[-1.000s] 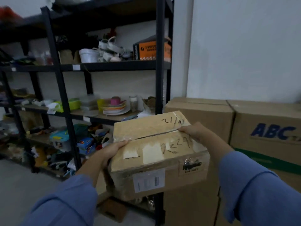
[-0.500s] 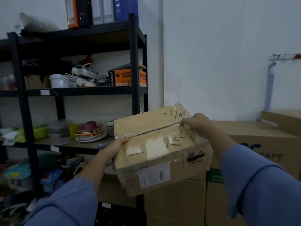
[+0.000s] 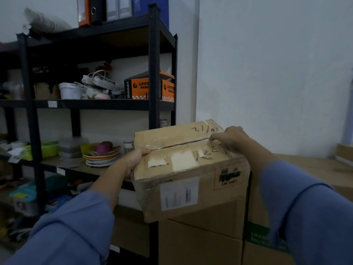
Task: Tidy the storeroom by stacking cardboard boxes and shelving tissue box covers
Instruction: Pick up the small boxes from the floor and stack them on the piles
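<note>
Gripping a worn cardboard box (image 3: 191, 169) at its two ends, both hands hold it tilted in the air. The left hand (image 3: 134, 159) clasps the left end, thumb hooked over the top edge beside the taped seam. The right hand (image 3: 230, 138) curls its fingers over the far right of the top, on that same seam. The flaps are closed, so what is inside cannot be told.

Between the hands the top carries black marker scrawl: "21/" near the right hand, and digits below it that may read "229". Torn patches of pale tape (image 3: 181, 160) lie there too. On the face toward the person, below the right hand, is a printed stamp (image 3: 229, 176) reading "UN 3481". Beside it is a white barcode label (image 3: 178, 195) whose small print is too blurred to read. The board is creased and scuffed, with clear tape at the corner by the left hand.

Under and beyond the right hand stand larger brown cartons (image 3: 200, 241), one with a green printed band (image 3: 257, 234). Past the left hand is a black metal rack (image 3: 152, 73). Level with that hand, a shelf holds stacked coloured plates (image 3: 103, 156) topped by a purple cup (image 3: 104, 147). One shelf up are an orange-and-black carton (image 3: 147, 88) with Japanese lettering and tangled white power strips (image 3: 99, 83). Lever-arch binders (image 3: 107, 8) stand on top.
</note>
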